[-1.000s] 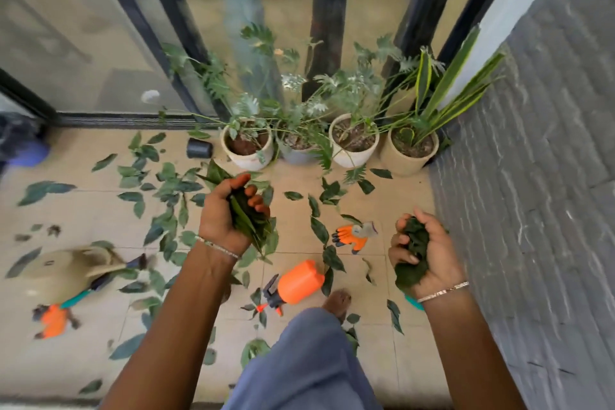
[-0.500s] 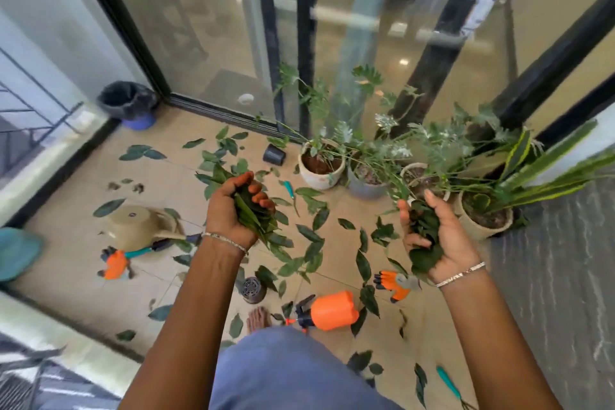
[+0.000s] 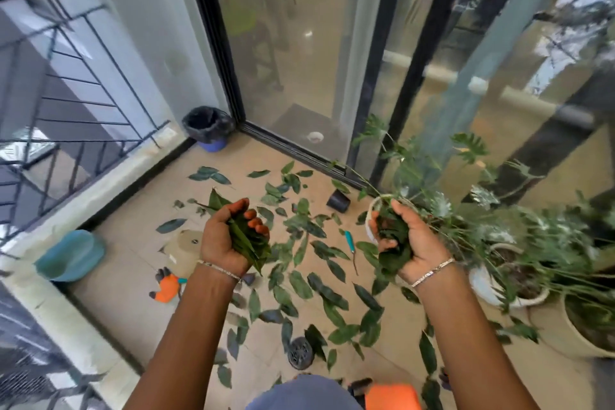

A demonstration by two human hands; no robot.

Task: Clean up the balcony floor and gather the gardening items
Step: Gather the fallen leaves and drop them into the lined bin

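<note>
Held apart, palms up, the left hand [image 3: 219,240] and right hand [image 3: 420,245] each clench a wad of dark green fallen leaves [image 3: 245,238], seemingly bound for the black-lined blue bin [image 3: 208,126] beyond the left hand.

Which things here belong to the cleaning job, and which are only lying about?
Job: left hand and right hand, each gripping a bunch of leaves; scattered leaves; lined bin; teal hand tool; orange glove; small black pot.
Lying about: potted plants; floor drain cover.
</note>
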